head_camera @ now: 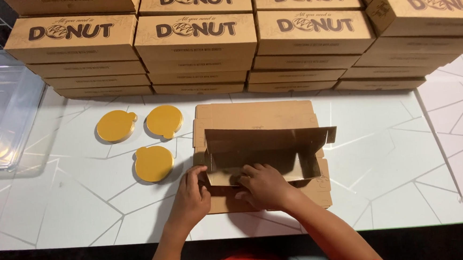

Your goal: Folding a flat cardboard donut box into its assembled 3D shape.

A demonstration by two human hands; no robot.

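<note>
A flat-cut brown cardboard box blank (259, 149) lies on the white table (384, 179) directly in front of the person, near the table's near edge. Its long axis runs left to right, parallel to that edge. One long panel stands raised roughly upright across the middle of the blank, its inner face toward the person; short side flaps are partly folded at each end. The far panel lies flat on the table, pointing toward the stacked boxes.

The left hand (191, 199) rests at the blank's near-left corner, thumb and fingers pressing on the left flap's edge. It touches the cardboard; a closed pinch on it cannot be confirmed. The right hand (264, 186) lies palm down on the near panel at its middle, fingers spread and pressing into the fold below the raised panel. It grasps nothing; it bears flat on the cardboard.

Three round gold cake boards (153, 163), each with a small tab, lie on the table just left of the blank, apart from both hands. Stacks of closed brown boxes (199, 41) stand in a row along the far side. A clear plastic tray (0, 117) sits at the far left.
</note>
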